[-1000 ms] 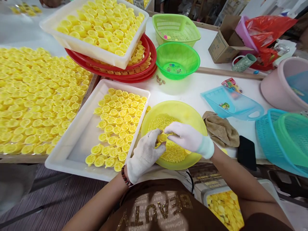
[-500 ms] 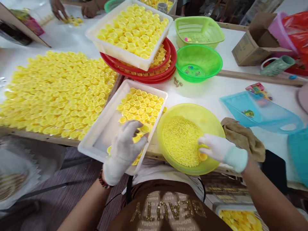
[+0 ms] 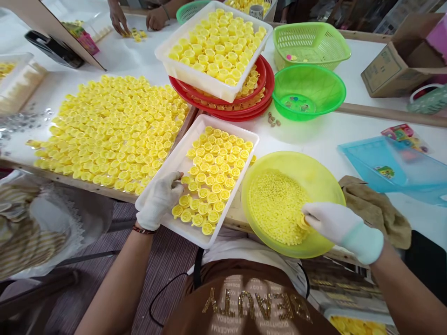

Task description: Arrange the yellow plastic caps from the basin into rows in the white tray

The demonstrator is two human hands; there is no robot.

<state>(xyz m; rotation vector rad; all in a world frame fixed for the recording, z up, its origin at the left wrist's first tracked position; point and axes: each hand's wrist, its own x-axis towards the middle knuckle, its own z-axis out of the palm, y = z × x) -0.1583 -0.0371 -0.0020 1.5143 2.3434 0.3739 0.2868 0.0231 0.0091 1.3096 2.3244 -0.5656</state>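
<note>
My left hand [image 3: 159, 199], in a white glove, rests in the near white tray [image 3: 174, 164], fingers bent at the left edge of the rows of yellow caps [image 3: 213, 167]; I cannot make out whether it still holds one. My right hand [image 3: 335, 223], also gloved, is curled in a yellow bowl [image 3: 316, 172] and pinches among the small yellow pellets [image 3: 275, 204] heaped in it. The bowl stands right beside the tray at the table's near edge.
A wide spread of yellow caps [image 3: 104, 125] covers a board at left. A second full white tray [image 3: 213, 46] sits on red plates [image 3: 258, 100]. Green bowl [image 3: 309, 90], green basket [image 3: 310, 42], blue scoop [image 3: 394, 163], brown cloth [image 3: 377, 209], cardboard box [image 3: 394, 70]. Another person's hands [image 3: 136, 21] work at the far end.
My left hand left the bowl and carried a cap over into the white tray, reaching its left side. My right hand stayed in the bowl, shifting to its right rim.
</note>
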